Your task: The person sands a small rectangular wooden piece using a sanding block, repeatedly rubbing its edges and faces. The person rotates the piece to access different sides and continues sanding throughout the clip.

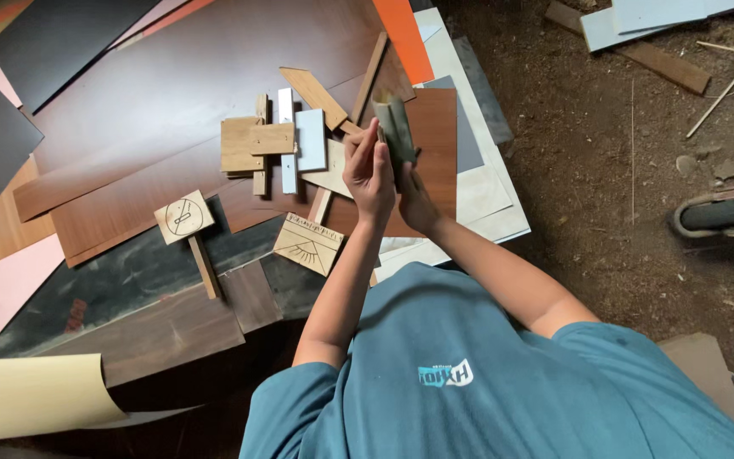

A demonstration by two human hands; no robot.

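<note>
1. Two bare hands meet just right of the frame's centre, above a brown laminate sheet (435, 127).
2. Between them stands a small grey-green block (397, 132), upright and slightly tilted, its top clear of the fingers.
3. The left hand (369, 174) presses flat against the block's left face, fingers straight and pointing up the frame.
4. The right hand (411, 197) wraps the block from the right and below; its fingers are mostly hidden behind the block and the other hand, yet the block is plainly clamped between the two palms.
5. Just left of the hands lies a cluster of offcuts: a light wooden cross-shaped piece (252, 144), a pale blue strip (309, 140) and a tan pointed piece (314, 93).
6. Lower, near the left forearm, sits a square wooden tile with radiating lines (307, 245).
7. Further left rests a wooden paddle with a drawn circle (184, 217) on its square head.
8. An orange strip (403, 38) crosses the top centre.
9. A cream rolled sheet (31, 395) fills the lower left corner.
10. Bare earth (605, 170) covers the right side.
</note>
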